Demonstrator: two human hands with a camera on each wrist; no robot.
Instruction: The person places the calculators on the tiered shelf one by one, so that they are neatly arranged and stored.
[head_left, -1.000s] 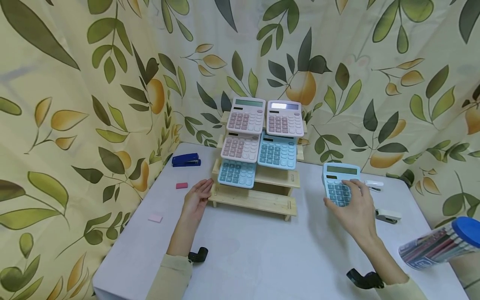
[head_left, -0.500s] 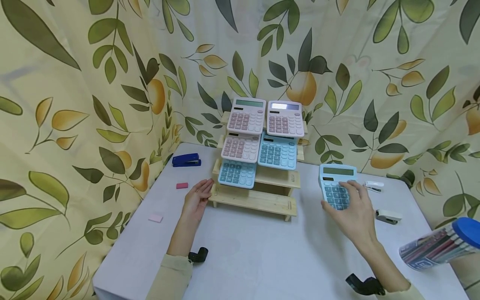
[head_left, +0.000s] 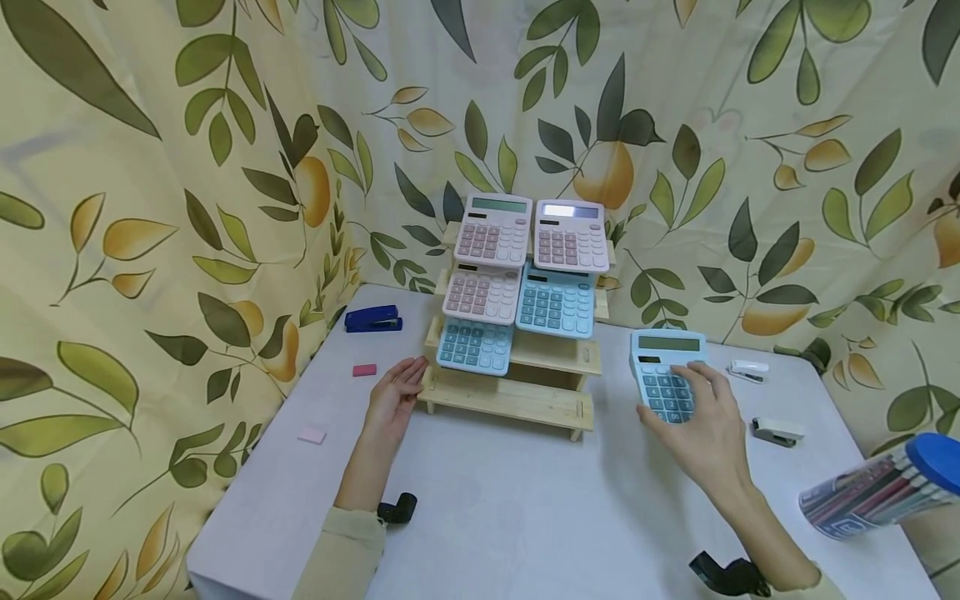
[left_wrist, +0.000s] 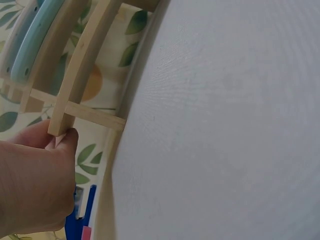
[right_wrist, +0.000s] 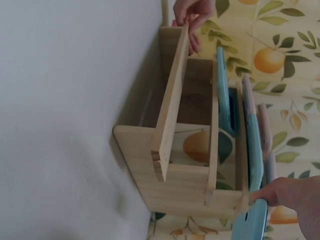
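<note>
My right hand point(head_left: 711, 429) grips a blue calculator point(head_left: 669, 343) by its sides, raised right of a tiered wooden rack point(head_left: 502, 399). In the right wrist view the calculator point(right_wrist: 252, 222) appears edge-on under the thumb. With thumb and fingers my left hand point(head_left: 392, 402) pinches the left end of the rack's lowest board point(left_wrist: 85, 60). Two pink calculators stand on the top tier, the left one point(head_left: 491, 233) beside the right one point(head_left: 570, 237). Below are another pink calculator point(head_left: 480, 296) and a blue one point(head_left: 555, 304). A further blue calculator point(head_left: 472, 346) leans at lower left.
On the left lie a blue stapler point(head_left: 372, 318), a dark pink eraser point(head_left: 364, 370) and a pale pink piece point(head_left: 312, 435). To the right are a small white object point(head_left: 748, 368), a white stapler point(head_left: 777, 432) and a blue-lidded tub of pens point(head_left: 873, 492). Patterned curtains surround the table point(head_left: 487, 517).
My right hand has shifted slightly left with the blue calculator, nearer the rack. The left hand stays at the rack's end.
</note>
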